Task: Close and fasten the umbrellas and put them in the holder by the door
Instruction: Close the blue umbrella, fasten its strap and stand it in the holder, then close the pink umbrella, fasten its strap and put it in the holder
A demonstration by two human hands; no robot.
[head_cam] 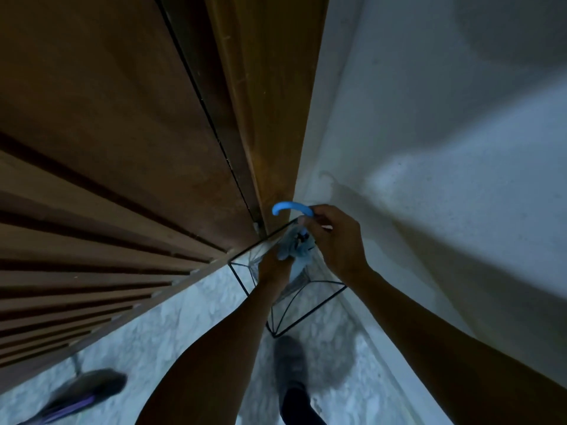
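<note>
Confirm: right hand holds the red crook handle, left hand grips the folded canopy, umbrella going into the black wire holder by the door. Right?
Not quite: the crook handle is blue, not red, as the head view shows. The rest stands: right hand holds it, left hand grips the folded canopy, over the black wire holder by the door.

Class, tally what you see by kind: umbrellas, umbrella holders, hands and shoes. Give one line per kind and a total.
Umbrellas: 1, the blue umbrella
Holders: 1, the black wire holder
Hands: 2, left hand and right hand
Shoes: 2, left shoe and right shoe
Total: 6
</note>
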